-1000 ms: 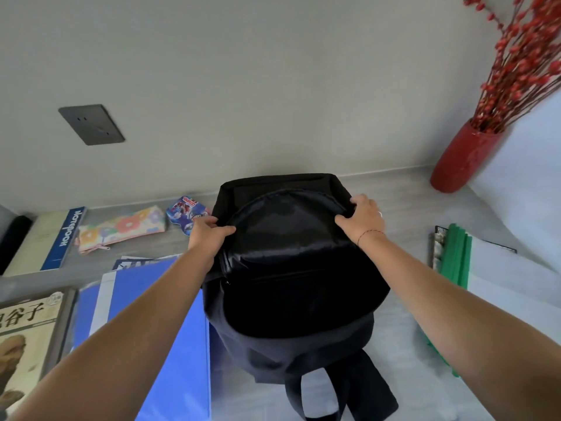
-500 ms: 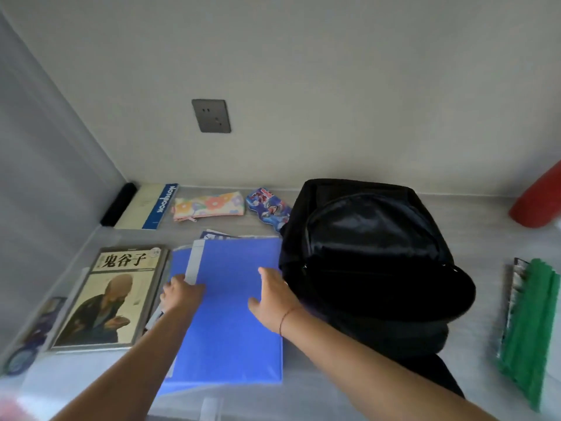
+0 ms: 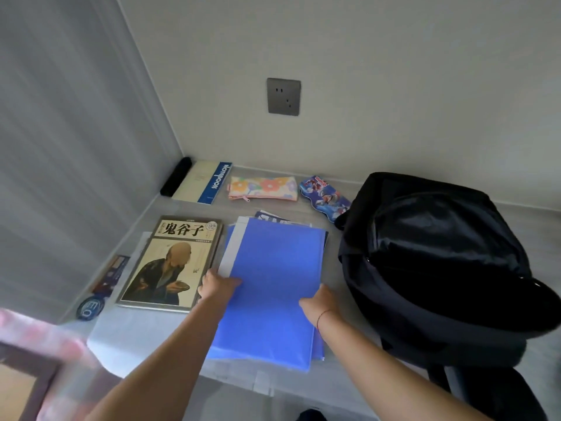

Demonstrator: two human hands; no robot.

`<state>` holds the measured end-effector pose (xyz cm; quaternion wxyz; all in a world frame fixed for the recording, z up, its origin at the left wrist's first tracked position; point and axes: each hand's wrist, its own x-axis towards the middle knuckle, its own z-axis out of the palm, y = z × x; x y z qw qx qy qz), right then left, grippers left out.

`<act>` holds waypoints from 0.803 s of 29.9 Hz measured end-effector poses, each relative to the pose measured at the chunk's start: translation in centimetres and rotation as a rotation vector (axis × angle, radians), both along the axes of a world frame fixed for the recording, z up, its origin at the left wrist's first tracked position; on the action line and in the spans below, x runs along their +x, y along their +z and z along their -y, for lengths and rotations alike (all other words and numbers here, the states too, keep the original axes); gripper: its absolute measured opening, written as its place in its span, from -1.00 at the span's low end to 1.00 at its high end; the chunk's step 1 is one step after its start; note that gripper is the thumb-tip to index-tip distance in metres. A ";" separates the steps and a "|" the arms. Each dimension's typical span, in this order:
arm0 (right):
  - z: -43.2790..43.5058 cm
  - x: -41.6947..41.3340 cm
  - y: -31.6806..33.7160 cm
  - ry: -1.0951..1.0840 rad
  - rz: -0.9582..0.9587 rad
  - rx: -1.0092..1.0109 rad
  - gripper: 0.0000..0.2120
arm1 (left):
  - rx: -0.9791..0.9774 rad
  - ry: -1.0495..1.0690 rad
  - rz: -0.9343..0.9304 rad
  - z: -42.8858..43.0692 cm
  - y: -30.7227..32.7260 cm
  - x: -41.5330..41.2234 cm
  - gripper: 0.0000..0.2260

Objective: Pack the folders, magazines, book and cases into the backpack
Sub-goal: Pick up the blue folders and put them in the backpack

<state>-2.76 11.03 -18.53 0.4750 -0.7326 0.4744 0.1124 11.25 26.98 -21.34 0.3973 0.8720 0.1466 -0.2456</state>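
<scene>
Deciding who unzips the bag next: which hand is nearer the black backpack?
Right. The right hand is at the blue folder's right edge, next to the backpack; the left hand is at the folder's left edge, beside the book, farther away.

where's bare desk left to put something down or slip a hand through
Bare desk runs between the blue folders and the backpack, and as a strip between the floral case and the book. The left side, book beside folders, is crowded.
</scene>
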 end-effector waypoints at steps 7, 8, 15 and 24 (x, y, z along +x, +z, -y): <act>0.5 -0.1 0.3 -0.329 0.228 0.409 -0.60 | -0.341 0.111 0.027 -1.9 1.1 0.7 -0.66; 0.8 0.0 1.0 -0.353 0.309 0.425 -0.62 | -0.382 0.104 0.067 -1.9 1.7 0.9 -0.65; 4.5 4.0 8.3 -0.177 0.791 0.420 -0.59 | -0.594 0.016 0.285 -1.5 9.7 3.7 -0.53; 4.9 2.3 4.6 -0.069 0.734 0.560 -0.45 | -0.822 -0.092 0.177 -1.4 9.3 2.3 -0.41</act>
